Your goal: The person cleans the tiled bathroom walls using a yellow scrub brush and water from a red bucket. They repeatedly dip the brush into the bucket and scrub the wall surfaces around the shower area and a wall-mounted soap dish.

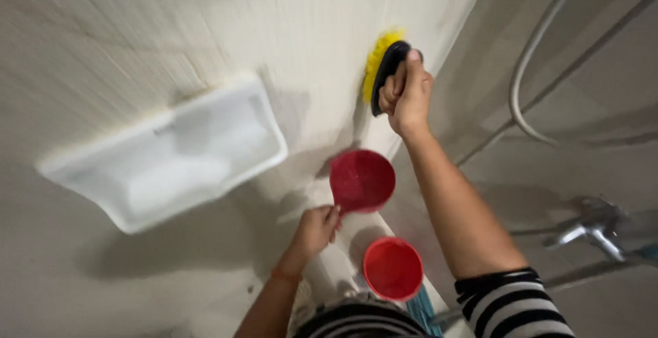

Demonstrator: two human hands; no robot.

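- Right hand [406, 98] clenched on the black handle of a yellow-bristled scrub brush [384, 71], bristles pressed to the pale tiled wall [205, 30] near its corner.
- Left hand [314, 232] grips the handle of a red dipper [362, 180], held just off the wall below the brush.
- Judgement: keep the bristles flat and the pressure even; hold the dipper level.
- White wall-mounted soap tray [164, 153] at left; red bucket [392, 268] below; tap [593, 228] and hose [534, 57] at right.

My scrub brush [384, 71]: yellow bristles, black back. Scoop [362, 180]: dark red. Bucket [392, 268], near: brighter red. Wall shelf [171, 153], left: white. My sleeve [510, 304]: black-and-white stripes.
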